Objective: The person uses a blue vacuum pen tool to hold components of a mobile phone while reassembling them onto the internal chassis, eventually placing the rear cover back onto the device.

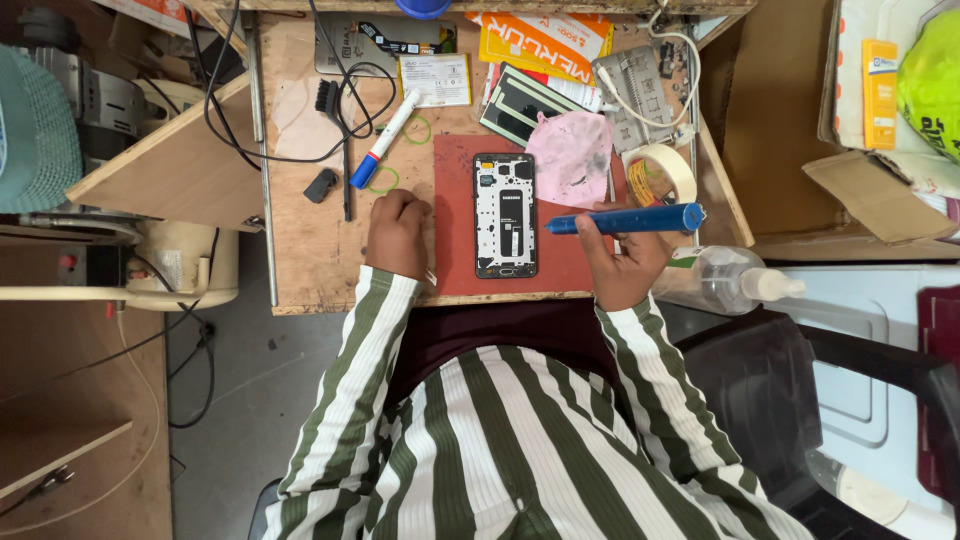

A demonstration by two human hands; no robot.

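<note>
Plywood bench top (310, 250), scuffed and bare at the near left corner, carries everything; a grey floor shows below it to the left, a dark plastic chair (800, 370) to the right. On the bench lies a red work mat (455, 200). Centred on the mat sits an opened phone (505, 215), back cover off, long axis running straight away from the person.

Right hand (622, 262) is closed around a blue cylindrical tool (625, 219). The tool lies almost horizontal, long axis crosswise to the phone, narrow tip pointing left and ending just beside the phone's right edge (contact cannot be told). Its blunt end reaches out over the tape roll (662, 172).

Left hand (398, 232) rests as a loose fist, knuckles down on the mat's left edge, holding nothing visible.

Around: a pink cloth (572, 155) behind the phone to the right, touching the mat; a clear plastic bottle (720, 278) just right of the right wrist; a blue-and-white marker (385, 140), a small black brush (335, 130) and two green rubber bands (385, 180) beyond the left hand. Black cables (240, 120) loop across the far left.
</note>
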